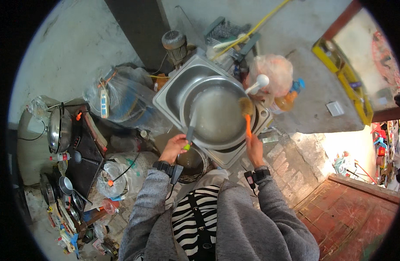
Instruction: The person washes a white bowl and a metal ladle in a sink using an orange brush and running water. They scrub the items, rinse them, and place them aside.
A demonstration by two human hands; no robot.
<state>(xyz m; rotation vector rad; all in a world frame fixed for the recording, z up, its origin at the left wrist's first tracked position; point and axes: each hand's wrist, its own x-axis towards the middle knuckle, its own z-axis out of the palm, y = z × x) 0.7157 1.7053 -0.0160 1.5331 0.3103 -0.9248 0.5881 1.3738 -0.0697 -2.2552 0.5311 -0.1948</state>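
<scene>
A wide metal basin (219,114) of cloudy water rests on a stainless steel sink (200,68). My left hand (175,146) grips a utensil with a grey and green handle (189,137); its pale end reaches over the basin's left side, and whether it is a knife I cannot tell. My right hand (254,148) holds the orange handle of a scrubbing brush (246,106), whose brown head is at the basin's right inner edge. A white ladle-like tool (258,83) lies beyond the basin's upper right rim.
Below the sink stands a dark pot or bucket (191,163). A plastic-covered blue barrel (128,101) is at the left, beside a power strip (104,102). An electric motor (175,45) and a dish rack (232,39) stand behind; a bottle of orange liquid (284,101) is at the right.
</scene>
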